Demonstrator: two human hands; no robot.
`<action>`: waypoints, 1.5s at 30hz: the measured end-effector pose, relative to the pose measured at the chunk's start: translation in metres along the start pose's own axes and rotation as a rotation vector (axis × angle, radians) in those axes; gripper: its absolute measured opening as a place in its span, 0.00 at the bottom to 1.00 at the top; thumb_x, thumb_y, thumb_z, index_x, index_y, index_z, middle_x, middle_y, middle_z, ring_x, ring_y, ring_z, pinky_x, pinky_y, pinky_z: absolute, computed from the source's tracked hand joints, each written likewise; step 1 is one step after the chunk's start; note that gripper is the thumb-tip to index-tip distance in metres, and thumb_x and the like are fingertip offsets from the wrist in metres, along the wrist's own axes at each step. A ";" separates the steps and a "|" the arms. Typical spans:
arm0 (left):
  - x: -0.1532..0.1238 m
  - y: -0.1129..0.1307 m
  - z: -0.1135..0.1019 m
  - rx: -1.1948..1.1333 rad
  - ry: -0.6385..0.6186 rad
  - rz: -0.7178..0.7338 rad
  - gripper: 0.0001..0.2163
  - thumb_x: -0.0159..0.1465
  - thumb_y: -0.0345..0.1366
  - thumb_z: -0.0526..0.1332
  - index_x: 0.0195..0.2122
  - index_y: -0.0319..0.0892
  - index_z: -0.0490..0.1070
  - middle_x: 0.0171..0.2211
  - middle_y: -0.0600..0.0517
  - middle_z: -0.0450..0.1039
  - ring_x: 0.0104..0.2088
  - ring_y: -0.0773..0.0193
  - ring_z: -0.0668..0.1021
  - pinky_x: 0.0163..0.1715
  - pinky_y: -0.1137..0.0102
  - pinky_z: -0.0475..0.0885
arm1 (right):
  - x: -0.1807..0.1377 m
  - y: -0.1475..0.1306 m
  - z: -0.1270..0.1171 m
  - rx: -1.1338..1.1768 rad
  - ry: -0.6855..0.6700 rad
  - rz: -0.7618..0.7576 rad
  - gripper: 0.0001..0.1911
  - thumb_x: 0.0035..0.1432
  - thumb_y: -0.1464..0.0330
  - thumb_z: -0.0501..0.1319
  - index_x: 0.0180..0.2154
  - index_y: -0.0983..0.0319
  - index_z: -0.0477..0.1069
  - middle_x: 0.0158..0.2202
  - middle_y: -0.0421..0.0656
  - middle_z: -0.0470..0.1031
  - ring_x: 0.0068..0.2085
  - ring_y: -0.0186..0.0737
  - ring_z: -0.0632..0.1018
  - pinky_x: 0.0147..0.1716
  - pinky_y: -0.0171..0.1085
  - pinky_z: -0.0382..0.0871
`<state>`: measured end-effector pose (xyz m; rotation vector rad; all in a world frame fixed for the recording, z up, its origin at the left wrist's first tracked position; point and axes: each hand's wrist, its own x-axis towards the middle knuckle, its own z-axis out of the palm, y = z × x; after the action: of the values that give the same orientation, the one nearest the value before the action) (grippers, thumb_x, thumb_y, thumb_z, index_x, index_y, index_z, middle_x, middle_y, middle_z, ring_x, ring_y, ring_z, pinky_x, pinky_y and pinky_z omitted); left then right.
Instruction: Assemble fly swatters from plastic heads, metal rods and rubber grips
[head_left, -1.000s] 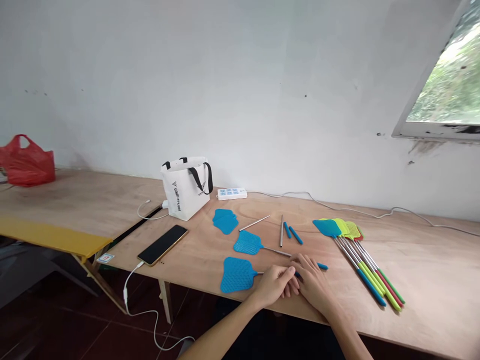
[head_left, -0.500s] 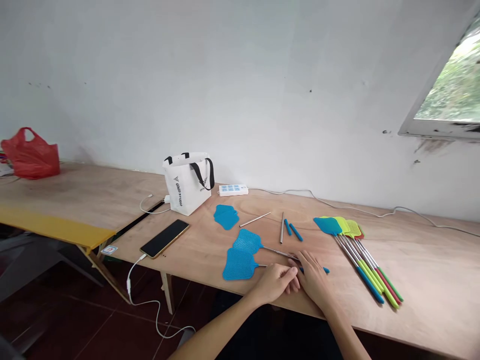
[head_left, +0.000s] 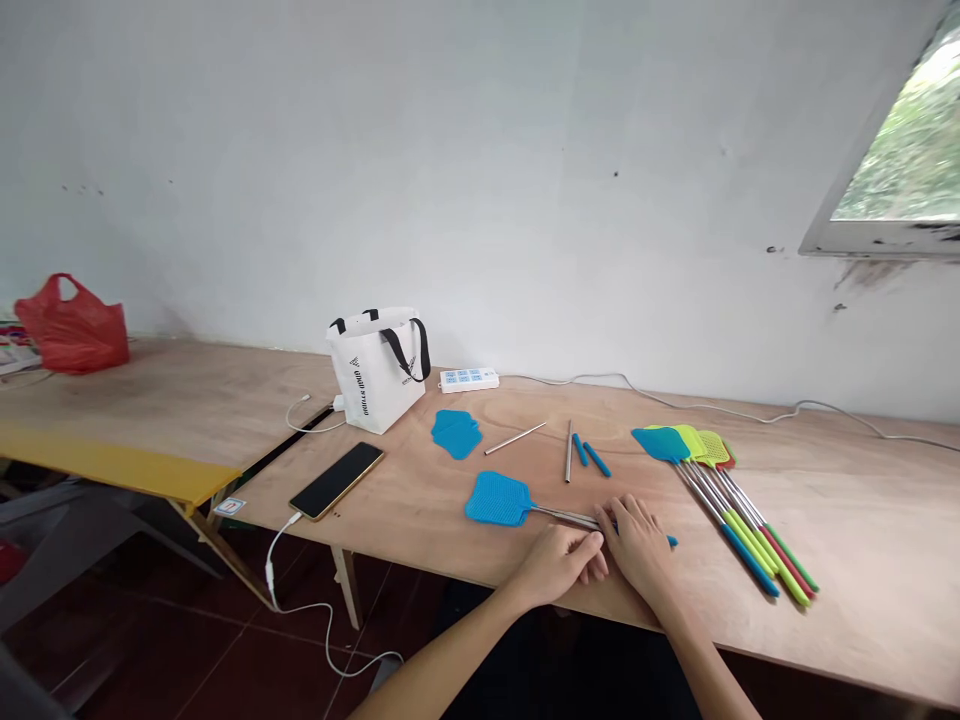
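Observation:
A blue fly swatter (head_left: 499, 498) lies flat near the table's (head_left: 862, 540) front edge, its metal rod running right into my hands. My left hand (head_left: 559, 565) is closed in a pinch on the rod. My right hand (head_left: 637, 545) lies over the blue handle, whose tip (head_left: 670, 541) pokes out past it. Whether a second swatter head lies under the first I cannot tell.
Behind my hands lie stacked blue swatter heads (head_left: 456, 433), two loose metal rods (head_left: 514, 438), two blue handle sleeves (head_left: 597, 459) and a row of coloured swatters (head_left: 720, 490). A white bag (head_left: 375, 370), power strip (head_left: 468, 379), charging phone (head_left: 337, 480), red bag (head_left: 73, 330).
The nearer blue swatter head has slid back and right; the two heads seen earlier now show as one. Both hands stay together on the rod.

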<state>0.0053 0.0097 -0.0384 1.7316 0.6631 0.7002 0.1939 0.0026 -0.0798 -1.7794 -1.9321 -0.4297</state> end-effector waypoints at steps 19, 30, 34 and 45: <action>0.001 0.002 -0.001 -0.007 0.019 -0.005 0.28 0.71 0.55 0.50 0.26 0.38 0.76 0.27 0.47 0.78 0.25 0.64 0.75 0.30 0.70 0.69 | -0.003 -0.012 -0.009 -0.070 -0.056 -0.100 0.21 0.75 0.58 0.49 0.31 0.58 0.70 0.31 0.43 0.77 0.36 0.46 0.78 0.37 0.40 0.58; 0.002 0.002 -0.004 0.131 0.168 -0.013 0.27 0.71 0.52 0.48 0.30 0.39 0.80 0.30 0.49 0.77 0.22 0.66 0.72 0.24 0.71 0.67 | -0.003 -0.014 -0.008 -0.074 -0.048 0.176 0.26 0.74 0.50 0.40 0.33 0.56 0.66 0.26 0.42 0.76 0.32 0.47 0.79 0.29 0.38 0.56; 0.002 0.005 -0.006 0.151 0.177 -0.004 0.24 0.70 0.50 0.50 0.33 0.39 0.80 0.34 0.49 0.78 0.22 0.67 0.72 0.23 0.72 0.66 | -0.001 -0.017 -0.010 0.008 -0.028 0.098 0.27 0.74 0.49 0.40 0.31 0.56 0.64 0.31 0.42 0.76 0.37 0.46 0.79 0.33 0.39 0.61; 0.002 0.004 -0.005 0.110 0.198 -0.018 0.20 0.69 0.50 0.53 0.35 0.40 0.76 0.33 0.51 0.75 0.22 0.68 0.71 0.21 0.74 0.64 | 0.004 -0.011 -0.017 0.125 0.144 0.187 0.27 0.74 0.51 0.41 0.32 0.56 0.68 0.32 0.43 0.71 0.36 0.44 0.76 0.30 0.38 0.61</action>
<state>0.0027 0.0132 -0.0328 1.7683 0.8669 0.8432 0.1846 -0.0042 -0.0626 -1.7775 -1.6409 -0.3540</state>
